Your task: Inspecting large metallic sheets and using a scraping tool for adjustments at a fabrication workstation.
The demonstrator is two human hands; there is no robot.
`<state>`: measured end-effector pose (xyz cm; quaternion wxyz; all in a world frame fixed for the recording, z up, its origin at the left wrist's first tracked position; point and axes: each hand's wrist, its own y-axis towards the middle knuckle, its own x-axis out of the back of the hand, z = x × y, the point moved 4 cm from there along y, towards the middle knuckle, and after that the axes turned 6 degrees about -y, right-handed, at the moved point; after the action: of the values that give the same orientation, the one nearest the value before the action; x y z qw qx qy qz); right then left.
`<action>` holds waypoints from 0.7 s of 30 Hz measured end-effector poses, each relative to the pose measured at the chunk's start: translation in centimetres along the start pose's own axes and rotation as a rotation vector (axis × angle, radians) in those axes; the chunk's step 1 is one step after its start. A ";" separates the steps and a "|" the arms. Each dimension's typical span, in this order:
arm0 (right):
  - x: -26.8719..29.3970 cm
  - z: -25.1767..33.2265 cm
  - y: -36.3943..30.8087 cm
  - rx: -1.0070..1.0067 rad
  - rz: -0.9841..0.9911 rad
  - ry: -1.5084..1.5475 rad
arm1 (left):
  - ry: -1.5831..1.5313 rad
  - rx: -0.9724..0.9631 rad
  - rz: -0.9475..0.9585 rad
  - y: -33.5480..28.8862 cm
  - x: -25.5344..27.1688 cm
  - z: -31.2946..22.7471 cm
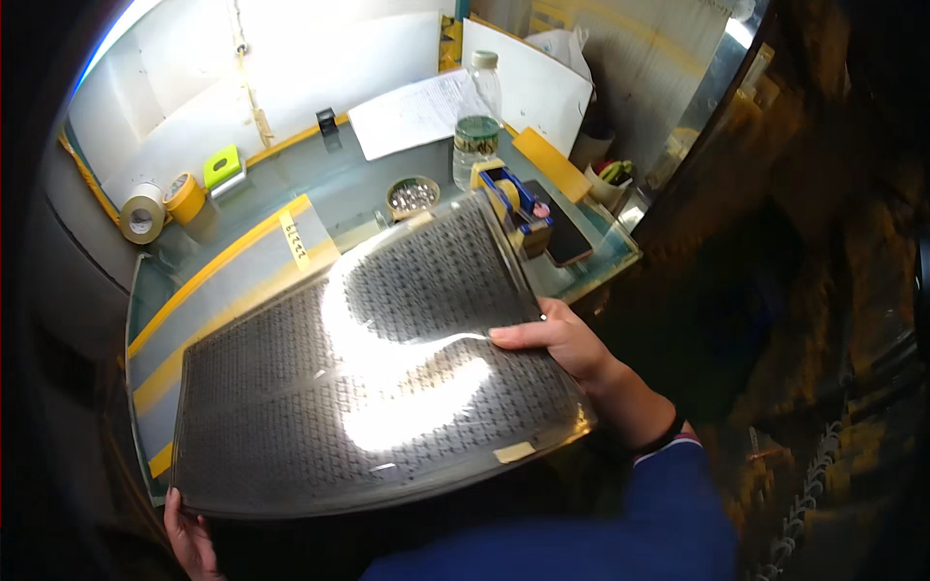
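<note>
A large dark rectangular panel [262, 416], patterned with dense rows of small marks, is held tilted over the near side of the glass-topped table. Its glossy, clear-looking surface throws back a strong white glare across the middle. My right hand [576, 347] grips the right edge, thumb on top and the other fingers mostly hidden beneath. At the lower left corner, my left hand [191, 537] supports the panel with its fingers closed against the edge. A small pale piece of tape [514, 452] sticks to the panel's near right edge.
Behind the panel on the table [281, 184] stand a bowl of small shiny pieces [414, 196], a plastic bottle [477, 126], a blue tape dispenser [513, 198] and a phone [564, 237]. Tape rolls [143, 214] sit far left. A yellow-edged grey board [228, 290] lies partly under the panel.
</note>
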<state>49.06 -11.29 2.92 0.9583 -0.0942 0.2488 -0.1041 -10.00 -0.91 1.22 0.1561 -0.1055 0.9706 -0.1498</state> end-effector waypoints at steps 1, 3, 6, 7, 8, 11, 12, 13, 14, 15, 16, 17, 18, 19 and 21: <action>0.5 -0.2 0.3 -0.006 0.026 -0.006 | -0.038 0.017 0.026 0.1 0.6 0.1; 0.1 -0.8 0.8 -0.016 0.049 -0.001 | -0.066 -0.052 -0.067 -0.4 -1.6 0.9; -1.9 -1.6 1.8 -0.001 0.042 -0.008 | -0.083 -0.017 0.015 2.9 0.5 2.0; -2.1 -1.7 2.1 0.008 0.050 -0.009 | -0.066 0.004 -0.004 2.7 -0.1 2.3; -2.4 -1.8 2.4 0.017 0.059 -0.008 | -0.037 0.050 -0.006 2.6 -0.9 2.7; -3.0 -2.2 3.1 0.066 0.085 -0.040 | 0.074 0.017 0.037 1.2 -3.5 3.1; -3.3 -2.4 3.3 0.085 0.091 -0.061 | 0.095 0.036 0.031 1.3 -3.8 3.2; -3.6 -2.7 3.6 0.099 0.095 -0.065 | 0.097 0.027 0.057 1.2 -4.3 3.3; -3.9 -3.2 3.8 0.113 0.099 -0.069 | 0.099 0.017 0.084 0.9 -5.0 3.4; -4.2 -3.5 4.0 0.128 0.105 -0.073 | 0.100 0.016 0.089 0.6 -5.8 3.4; -4.3 -3.7 4.1 0.137 0.108 -0.065 | 0.108 0.014 0.100 0.4 -6.2 3.4; -4.3 -3.8 4.2 0.147 0.111 -0.057 | 0.116 0.012 0.111 0.1 -6.5 3.2; -4.5 -3.8 4.4 0.153 0.112 -0.056 | 0.117 0.015 0.122 0.1 -6.5 3.3; -4.6 -3.9 4.5 0.156 0.112 -0.052 | 0.114 0.014 0.131 0.4 -6.2 3.3; -4.6 -4.1 4.3 0.165 0.111 -0.046 | 0.114 0.002 0.118 0.6 -5.7 3.2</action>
<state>43.77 -6.59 0.46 0.9726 -0.0035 0.2223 -0.0687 -3.70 0.21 -0.35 0.1093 -0.0393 0.9823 -0.1473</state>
